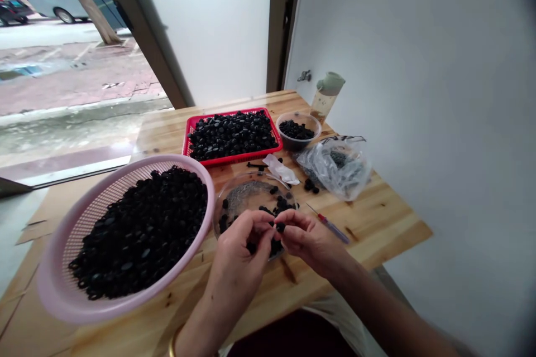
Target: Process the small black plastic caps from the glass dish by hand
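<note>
My left hand (247, 242) and my right hand (304, 234) meet over a clear round tray (218, 201), fingertips pinched close together. Between the right thumb and fingers sits a small round black part (280, 227). The left fingers are closed on something small and dark that I cannot make out. Inside the tray lie several similar black parts (285, 203) and a patch of thin, clear or silvery bits (247, 192). Part of the tray is hidden behind my hands.
A pink basket (209, 195) of black rings stands left; a red basket (274, 150) of black pieces is behind. Further right are a plastic bowl (317, 129) of black pieces, a bottle (325, 95), a plastic bag (347, 170) and a screwdriver (333, 227). A white wall borders the right.
</note>
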Demonstrator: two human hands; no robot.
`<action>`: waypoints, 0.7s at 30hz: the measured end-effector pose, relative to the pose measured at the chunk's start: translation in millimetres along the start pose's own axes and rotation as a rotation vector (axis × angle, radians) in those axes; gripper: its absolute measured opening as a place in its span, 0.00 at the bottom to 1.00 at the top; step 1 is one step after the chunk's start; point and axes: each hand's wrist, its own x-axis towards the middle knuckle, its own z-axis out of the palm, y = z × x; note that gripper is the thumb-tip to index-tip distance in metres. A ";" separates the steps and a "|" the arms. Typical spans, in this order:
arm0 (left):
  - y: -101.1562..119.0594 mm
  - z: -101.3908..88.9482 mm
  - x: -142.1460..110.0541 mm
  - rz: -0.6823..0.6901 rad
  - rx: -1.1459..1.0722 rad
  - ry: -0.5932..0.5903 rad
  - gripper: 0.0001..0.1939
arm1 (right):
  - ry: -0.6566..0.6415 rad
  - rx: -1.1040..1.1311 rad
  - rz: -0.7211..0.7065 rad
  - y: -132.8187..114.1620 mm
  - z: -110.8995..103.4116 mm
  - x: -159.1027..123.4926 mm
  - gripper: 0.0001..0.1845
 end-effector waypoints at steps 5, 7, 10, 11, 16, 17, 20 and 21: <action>1.8 -1.3 -2.5 -0.003 0.060 0.010 0.08 | -0.013 -0.031 0.001 4.2 -1.4 1.7 0.19; 2.9 -2.1 -3.3 0.055 0.145 0.011 0.09 | -0.011 -0.075 -0.020 5.6 -2.7 2.5 0.20; 3.1 -3.6 -5.4 0.190 0.312 0.017 0.10 | 0.013 -0.235 -0.068 4.7 -3.4 2.7 0.20; 2.7 -4.3 -6.4 0.239 0.361 0.011 0.10 | 0.018 -0.303 -0.078 3.3 -2.9 2.2 0.20; -2.4 -8.8 -13.6 0.290 0.395 -0.065 0.10 | -0.018 -0.551 -0.085 -3.1 5.2 -3.3 0.18; -4.4 -9.6 -15.4 0.254 0.354 -0.072 0.10 | -0.029 -0.567 -0.087 -2.2 6.2 -4.1 0.18; -12.1 -10.8 -20.9 0.160 0.236 -0.051 0.11 | -0.022 -0.586 -0.122 6.2 4.6 -4.0 0.18; -14.3 -10.7 -22.8 0.145 0.214 -0.030 0.11 | -0.014 -0.600 -0.138 10.1 3.1 -3.4 0.17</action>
